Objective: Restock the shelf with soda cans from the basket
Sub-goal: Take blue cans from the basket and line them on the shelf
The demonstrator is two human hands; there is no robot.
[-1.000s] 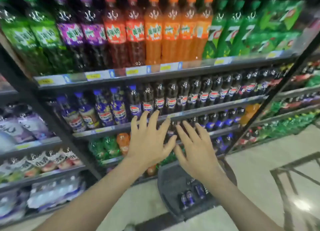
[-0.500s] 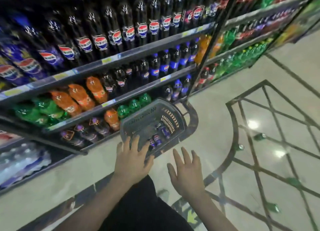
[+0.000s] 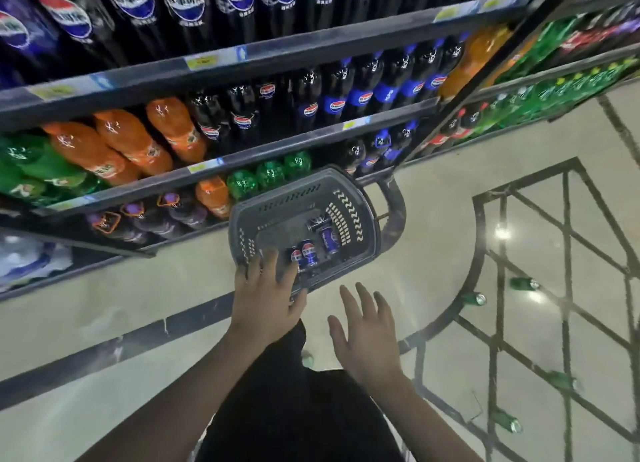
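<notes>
Glossy cream tiled floor, frame centre: grey plastic basket holds four blue soda cans. Stocked dark shelf above. Left hand, right hand: fingers spread, holding nothing.

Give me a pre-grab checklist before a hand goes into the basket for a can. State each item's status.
1. Cans present in basket: ok, blue cans lie on its floor.
2. Left hand free: ok, fingers spread, over the near rim.
3. Right hand free: ok, open, short of the basket.
4. Basket steady on the floor: cannot tell.
5. Space on the shelf for cans: cannot tell, only bottles show.
</notes>
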